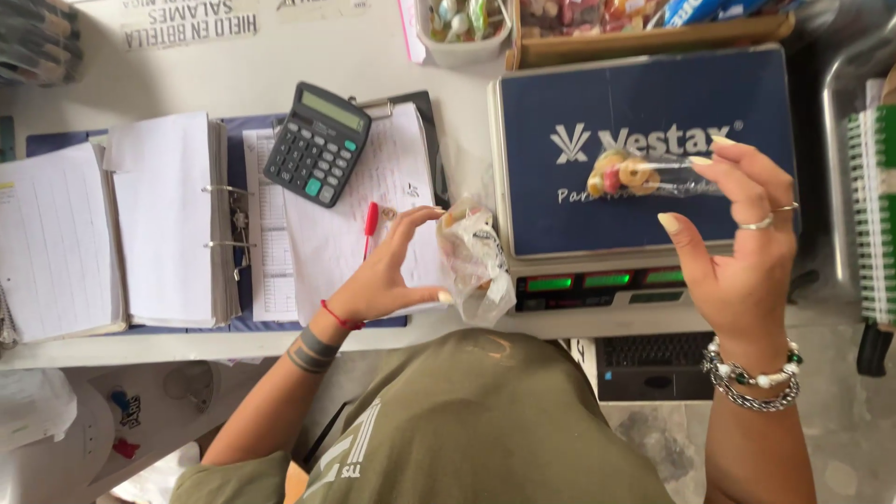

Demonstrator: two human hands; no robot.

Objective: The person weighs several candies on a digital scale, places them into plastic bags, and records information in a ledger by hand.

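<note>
My left hand (pixel 387 271) grips a crumpled clear plastic bag (pixel 476 257) beside the left edge of a digital scale (pixel 560 215) with a dark blue platform. A small clear bag of ring-shaped candies (pixel 627 174), orange, yellow and pink, lies on that platform. My right hand (pixel 742 243) hovers just right of the candy bag with fingers spread, holding nothing; it wears rings, and beaded bracelets circle the wrist. A red string and dark bands sit on my left wrist.
A black calculator (pixel 317 143) rests on a clipboard with papers (pixel 392 201), a red pen (pixel 371 222) next to it. An open ring binder (pixel 159 224) lies at left. Containers of sweets (pixel 462 23) stand behind the scale. A spiral notebook (pixel 873 205) is at right.
</note>
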